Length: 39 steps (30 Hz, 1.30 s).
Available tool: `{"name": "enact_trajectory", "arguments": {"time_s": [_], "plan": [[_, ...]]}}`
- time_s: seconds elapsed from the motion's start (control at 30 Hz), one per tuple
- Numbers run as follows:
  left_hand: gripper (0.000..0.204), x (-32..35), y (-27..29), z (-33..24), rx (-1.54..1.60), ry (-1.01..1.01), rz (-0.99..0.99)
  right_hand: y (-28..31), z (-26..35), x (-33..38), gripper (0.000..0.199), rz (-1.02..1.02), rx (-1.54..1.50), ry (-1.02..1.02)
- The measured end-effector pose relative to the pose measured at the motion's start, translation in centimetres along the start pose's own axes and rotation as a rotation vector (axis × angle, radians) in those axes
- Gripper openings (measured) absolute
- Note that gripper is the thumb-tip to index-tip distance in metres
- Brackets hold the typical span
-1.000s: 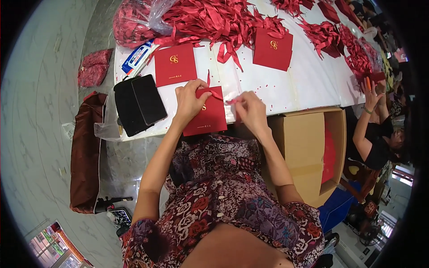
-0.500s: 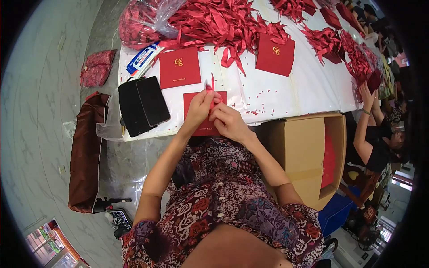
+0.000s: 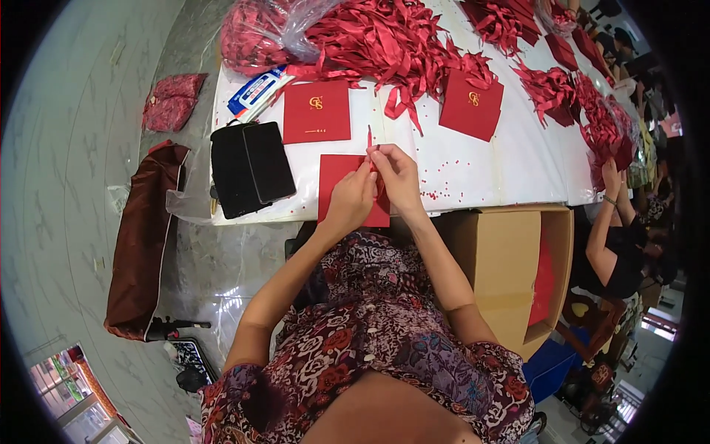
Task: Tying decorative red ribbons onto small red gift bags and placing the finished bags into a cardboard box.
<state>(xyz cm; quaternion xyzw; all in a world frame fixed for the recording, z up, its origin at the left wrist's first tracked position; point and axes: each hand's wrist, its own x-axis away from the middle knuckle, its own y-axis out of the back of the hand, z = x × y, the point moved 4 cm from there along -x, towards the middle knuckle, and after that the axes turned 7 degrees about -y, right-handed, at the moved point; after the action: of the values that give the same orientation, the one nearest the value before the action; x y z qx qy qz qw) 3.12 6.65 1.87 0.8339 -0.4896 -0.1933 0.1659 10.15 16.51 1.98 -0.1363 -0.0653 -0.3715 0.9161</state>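
Observation:
Both hands meet over a flat red square piece (image 3: 333,174), perhaps a card or paper bag, at the table's near edge. My left hand (image 3: 351,198) has its fingers closed on a thin red ribbon (image 3: 370,137). Pinched at the same ribbon, slightly higher and to the right, is my right hand (image 3: 397,174). One ribbon end points up past the fingertips; the rest is hidden by my fingers. Just beyond lies another red square (image 3: 316,122) with a gold emblem. More red squares (image 3: 470,107) are stacked to the right, below a big heap of red ribbons (image 3: 384,37).
Left of the squares lie a black flat case (image 3: 237,174) and a blue-white packet (image 3: 255,92). Tiny red bits (image 3: 444,185) dot the white tabletop (image 3: 518,170). An open cardboard box (image 3: 506,251) stands by my right arm. A co-worker's hands (image 3: 612,181) hold red ribbons farther right.
My right hand has risen to the ribbon's upper part, its fingers pinching near the tip. My left hand has dropped a little lower. The whole view has shifted slightly.

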Motion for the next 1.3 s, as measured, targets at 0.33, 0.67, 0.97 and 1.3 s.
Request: {"name": "enact_trajectory", "arguments": {"time_s": [0.33,0.67,0.97,1.3], "plan": [[0.06,2.4,3.1,3.1,-0.43,-0.018,-0.248,0.9,0.3,1.9,0.014,-0.04,0.606,0.06],[0.071,-0.8,2.2,3.2,-0.361,0.043,0.076,1.0,-0.5,1.3,0.014,-0.15,1.023,0.224],[0.031,-2.1,2.3,1.8,-0.397,-0.175,-0.063,0.7,-0.6,-1.0,0.02,-0.125,0.944,0.127],[0.012,-1.3,1.7,1.4,-0.592,-0.23,-0.027,-0.8,-3.8,-1.4,0.025,-0.207,1.036,0.066]]}}
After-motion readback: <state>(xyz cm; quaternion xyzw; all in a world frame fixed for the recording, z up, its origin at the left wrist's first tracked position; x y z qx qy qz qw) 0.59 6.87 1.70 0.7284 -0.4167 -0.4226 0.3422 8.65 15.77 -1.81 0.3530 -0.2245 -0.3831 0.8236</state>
